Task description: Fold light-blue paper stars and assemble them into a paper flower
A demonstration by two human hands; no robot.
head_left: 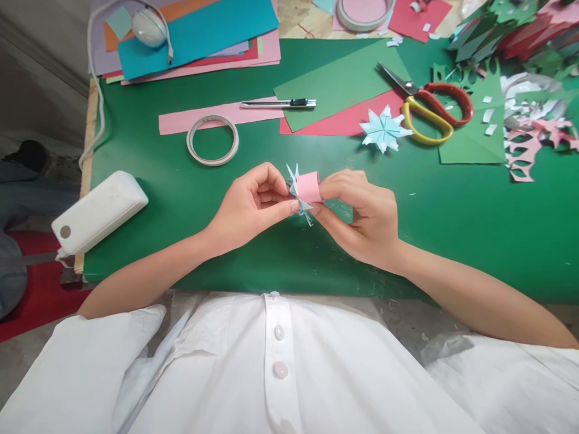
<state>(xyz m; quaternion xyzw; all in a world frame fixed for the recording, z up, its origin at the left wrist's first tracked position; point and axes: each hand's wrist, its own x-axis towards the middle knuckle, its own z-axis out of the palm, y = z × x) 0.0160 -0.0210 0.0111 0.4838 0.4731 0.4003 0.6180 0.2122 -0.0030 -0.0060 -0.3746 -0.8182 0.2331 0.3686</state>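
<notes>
Between my two hands, above the green table top, is a pale blue folded paper star [304, 206] seen nearly edge-on. A pink paper ring [308, 187] sits against its right face. My left hand [260, 202] pinches the star from the left, thumb on its lower part. My right hand [362, 211] is closed on the ring's right side, with fingertips at its edge. The inside of the ring is hidden. A second pale blue paper star [385, 129] lies flat on the table, up and to the right of my right hand.
Scissors [425, 102] with red and yellow handles lie at the right. A utility knife [278, 103] rests on a pink strip [181, 122] near a tape roll [212, 140]. A white power bank [99, 212] stands left. Coloured paper [203, 39] and cut scraps [527, 144] lie around.
</notes>
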